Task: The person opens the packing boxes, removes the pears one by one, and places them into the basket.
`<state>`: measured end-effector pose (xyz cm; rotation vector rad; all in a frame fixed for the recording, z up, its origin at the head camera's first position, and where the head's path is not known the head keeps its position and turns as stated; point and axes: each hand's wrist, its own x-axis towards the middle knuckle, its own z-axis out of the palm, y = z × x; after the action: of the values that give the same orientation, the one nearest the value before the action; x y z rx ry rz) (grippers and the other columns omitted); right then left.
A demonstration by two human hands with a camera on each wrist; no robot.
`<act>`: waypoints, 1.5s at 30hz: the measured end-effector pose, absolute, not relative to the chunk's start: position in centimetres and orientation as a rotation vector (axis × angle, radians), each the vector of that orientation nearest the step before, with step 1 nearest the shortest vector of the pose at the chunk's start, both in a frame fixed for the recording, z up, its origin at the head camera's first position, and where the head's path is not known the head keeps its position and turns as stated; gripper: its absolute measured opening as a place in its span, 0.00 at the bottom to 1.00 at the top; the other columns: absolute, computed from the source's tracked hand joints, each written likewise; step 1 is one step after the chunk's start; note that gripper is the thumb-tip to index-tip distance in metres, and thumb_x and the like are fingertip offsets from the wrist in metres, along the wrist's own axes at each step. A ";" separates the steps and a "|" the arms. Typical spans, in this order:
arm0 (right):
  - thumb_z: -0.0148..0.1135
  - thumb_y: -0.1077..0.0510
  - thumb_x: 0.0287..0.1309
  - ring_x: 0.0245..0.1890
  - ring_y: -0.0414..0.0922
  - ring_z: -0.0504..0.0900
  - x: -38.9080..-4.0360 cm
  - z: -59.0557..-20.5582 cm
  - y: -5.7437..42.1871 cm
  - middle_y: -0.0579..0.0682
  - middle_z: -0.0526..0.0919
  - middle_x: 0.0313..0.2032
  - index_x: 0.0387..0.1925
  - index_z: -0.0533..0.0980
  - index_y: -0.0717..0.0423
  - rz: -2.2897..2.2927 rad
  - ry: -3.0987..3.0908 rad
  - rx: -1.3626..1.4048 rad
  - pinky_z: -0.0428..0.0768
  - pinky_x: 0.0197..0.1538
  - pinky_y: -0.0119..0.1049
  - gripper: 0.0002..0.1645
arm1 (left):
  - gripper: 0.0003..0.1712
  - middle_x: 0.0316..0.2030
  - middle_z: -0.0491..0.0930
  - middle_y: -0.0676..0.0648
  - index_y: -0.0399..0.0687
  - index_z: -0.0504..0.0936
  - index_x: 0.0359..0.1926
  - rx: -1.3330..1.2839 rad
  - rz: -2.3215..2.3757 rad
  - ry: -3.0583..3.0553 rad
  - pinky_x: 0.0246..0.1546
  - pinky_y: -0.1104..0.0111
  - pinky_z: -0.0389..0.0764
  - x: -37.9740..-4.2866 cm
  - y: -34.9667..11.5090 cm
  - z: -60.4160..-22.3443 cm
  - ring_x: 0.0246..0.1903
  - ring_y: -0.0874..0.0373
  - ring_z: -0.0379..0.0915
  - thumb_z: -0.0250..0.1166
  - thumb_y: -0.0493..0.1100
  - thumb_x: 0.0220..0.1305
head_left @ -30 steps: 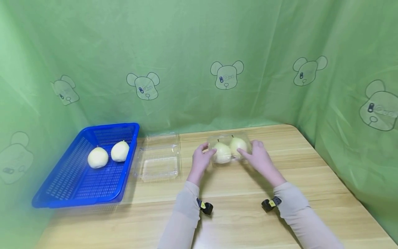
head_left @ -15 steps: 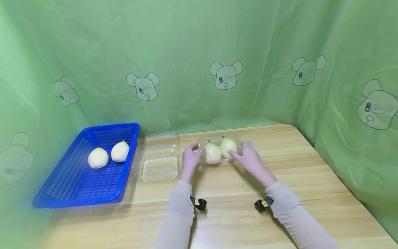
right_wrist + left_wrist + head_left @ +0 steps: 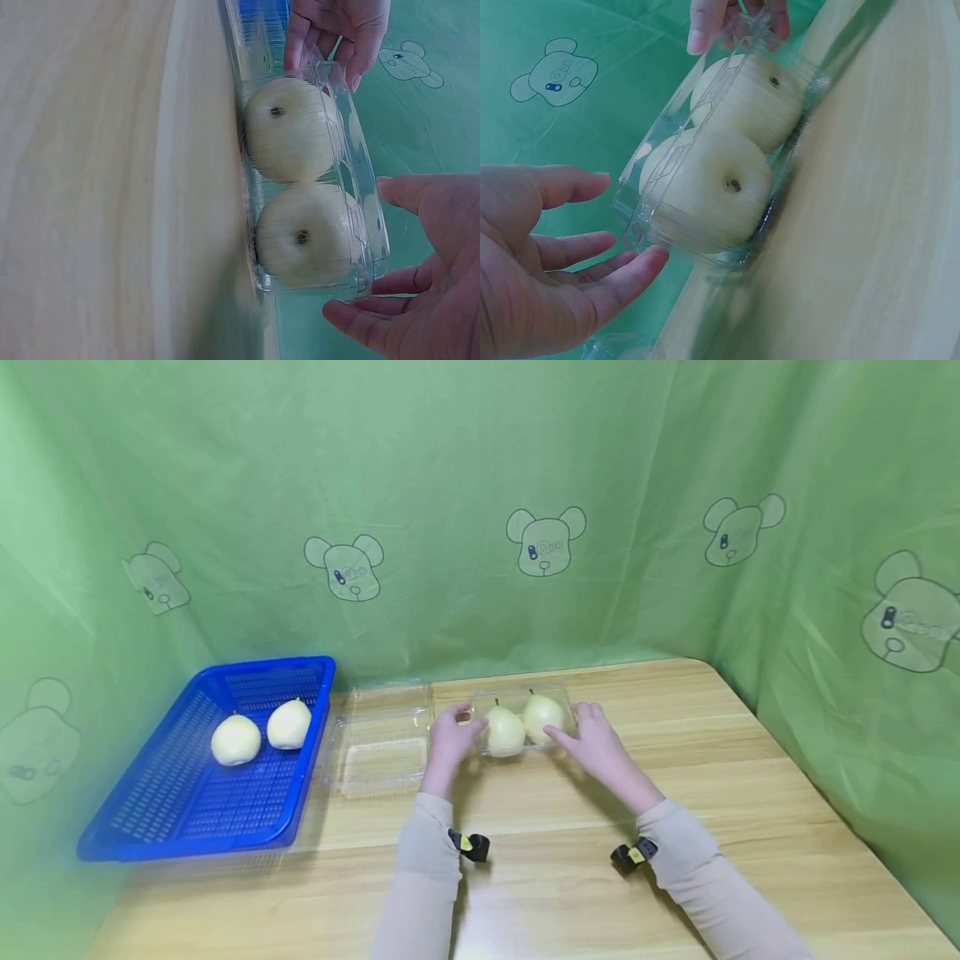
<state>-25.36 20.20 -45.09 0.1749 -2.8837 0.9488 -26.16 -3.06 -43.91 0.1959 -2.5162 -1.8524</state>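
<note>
"Tagging this one: which step?"
"Looks like positioning a packed box. Clear plastic hinged box (image 3: 369,210), two pale yellow round pears (image 3: 505,732) inside, lid over them; can't tell if latched. It's on, or just over, the wood-grain table (image 3: 555,877), between both hands."
"Hands?"
"Bare left hand (image 3: 450,739) at its left end, bare right hand (image 3: 596,743) at its right end. Fingers fairly straight, thumbs apart from them, fingertips touching plastic; no tight clamp that I can see."
"Next move?"
"My guess: keep it level, set it flat, release both ends evenly. Then probably the unfolded second clear plastic box (image 3: 384,760), left of it, and the pears in the blue perforated plastic basket (image 3: 232,810)."
</note>
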 end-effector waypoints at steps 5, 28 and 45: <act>0.58 0.38 0.62 0.48 0.63 0.77 -25.2 -45.1 20.2 0.70 0.69 0.55 0.64 0.62 0.72 0.962 -2.874 0.184 0.79 0.55 0.59 0.46 | 0.31 0.58 0.76 0.38 0.42 0.72 0.64 0.202 -1.864 -2.520 0.59 0.54 0.77 -26.1 -3.4 -43.7 0.58 0.42 0.73 0.66 0.44 0.61; 0.56 0.54 0.67 0.56 0.62 0.73 -24.5 -43.0 20.1 0.64 0.74 0.58 0.60 0.71 0.65 1.140 -2.513 0.284 0.74 0.60 0.60 0.25 | 0.28 0.56 0.77 0.37 0.37 0.72 0.63 0.241 -2.148 -2.279 0.57 0.57 0.79 -26.6 -4.3 -44.1 0.52 0.44 0.76 0.63 0.41 0.62; 0.53 0.56 0.69 0.33 0.39 0.81 -22.7 -43.4 16.7 0.51 0.82 0.36 0.51 0.71 0.74 2.233 -2.375 0.432 0.84 0.41 0.34 0.22 | 0.27 0.59 0.74 0.36 0.35 0.70 0.64 0.326 -2.480 -2.022 0.60 0.61 0.77 -27.0 -4.8 -44.0 0.54 0.46 0.74 0.61 0.36 0.63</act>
<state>-22.74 16.67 -43.37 0.4321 -2.3751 2.2331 -27.05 -4.81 -43.96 0.3262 -2.0218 -2.4797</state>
